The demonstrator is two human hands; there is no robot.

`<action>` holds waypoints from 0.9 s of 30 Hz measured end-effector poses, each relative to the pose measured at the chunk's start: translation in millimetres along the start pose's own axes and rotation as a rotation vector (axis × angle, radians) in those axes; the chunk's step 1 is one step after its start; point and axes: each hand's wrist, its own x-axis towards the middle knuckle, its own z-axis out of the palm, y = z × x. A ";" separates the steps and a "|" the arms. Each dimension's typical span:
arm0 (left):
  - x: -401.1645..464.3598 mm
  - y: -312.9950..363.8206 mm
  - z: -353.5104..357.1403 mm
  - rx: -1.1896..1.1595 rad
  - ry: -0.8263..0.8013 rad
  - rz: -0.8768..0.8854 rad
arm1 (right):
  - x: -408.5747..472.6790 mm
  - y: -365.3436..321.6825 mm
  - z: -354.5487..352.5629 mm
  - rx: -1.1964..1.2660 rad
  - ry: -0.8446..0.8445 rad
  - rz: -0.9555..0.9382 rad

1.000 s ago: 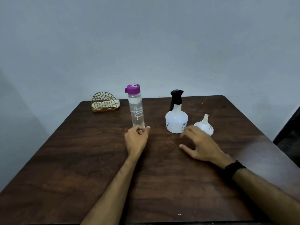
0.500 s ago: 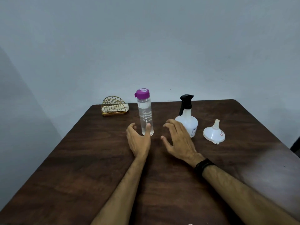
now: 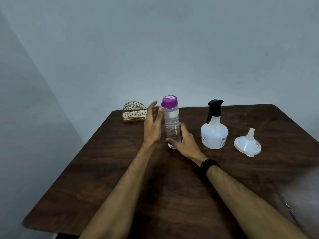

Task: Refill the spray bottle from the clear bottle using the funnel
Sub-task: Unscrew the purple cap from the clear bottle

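Note:
A tall clear bottle [image 3: 170, 121] with a purple cap stands upright on the dark wooden table [image 3: 172, 195]. My right hand [image 3: 183, 143] curls around its lower part, thumb in front and fingers behind. My left hand [image 3: 153, 125] is raised just left of the bottle, fingers spread and blurred, holding nothing. To the right stands the white spray bottle [image 3: 214, 133] with its black trigger head screwed on. Further right, the white funnel [image 3: 248, 144] rests upside down, spout pointing up.
A gold wire holder [image 3: 133, 112] with pale napkins sits at the table's far left corner against the grey wall. The table's left edge runs diagonally toward me; its near right corner looks worn.
My right hand has crossed from beside the spray bottle to the clear bottle and wrapped around its base. My left hand has lifted off the table, rising beside the bottle.

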 end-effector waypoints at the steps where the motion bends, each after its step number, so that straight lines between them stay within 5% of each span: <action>1: 8.8 12.9 1.2 -0.007 -0.053 0.042 | -0.1 -0.1 -0.1 -0.004 0.004 -0.005; 6: 28.0 45.1 11.9 0.105 -0.232 0.146 | 0.8 5.0 2.3 -0.056 0.049 -0.036; 12: 21.8 44.2 20.9 0.051 -0.036 0.129 | -0.1 1.4 4.4 -0.115 0.084 -0.036; 27: 5.1 55.9 31.4 0.211 0.159 0.199 | 0.5 0.9 10.1 -0.266 0.096 -0.033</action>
